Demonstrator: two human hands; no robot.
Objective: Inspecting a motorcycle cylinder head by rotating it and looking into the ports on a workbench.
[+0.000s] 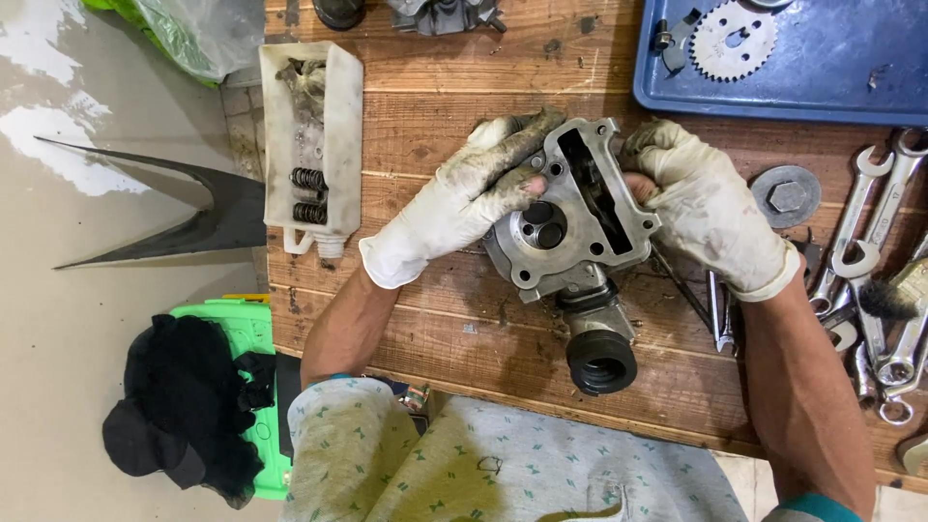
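Note:
A grey metal engine cylinder head [570,217] lies on the wooden workbench [435,106], held from both sides. My left hand [464,193], in a dirty white glove, grips its left edge with the thumb near the round valve recesses. My right hand [706,208], gloved the same way, clasps its right edge beside the long rectangular opening. A black rubber intake boot [601,362] sticks out from the head toward me.
A cut white plastic container [311,145] with springs sits at the left. A blue tray [831,53] holding a sprocket [733,39] is at the back right. Several wrenches [875,280] and a large washer with a bolt [785,196] lie at the right. A black cloth [184,406] rests on a green stool.

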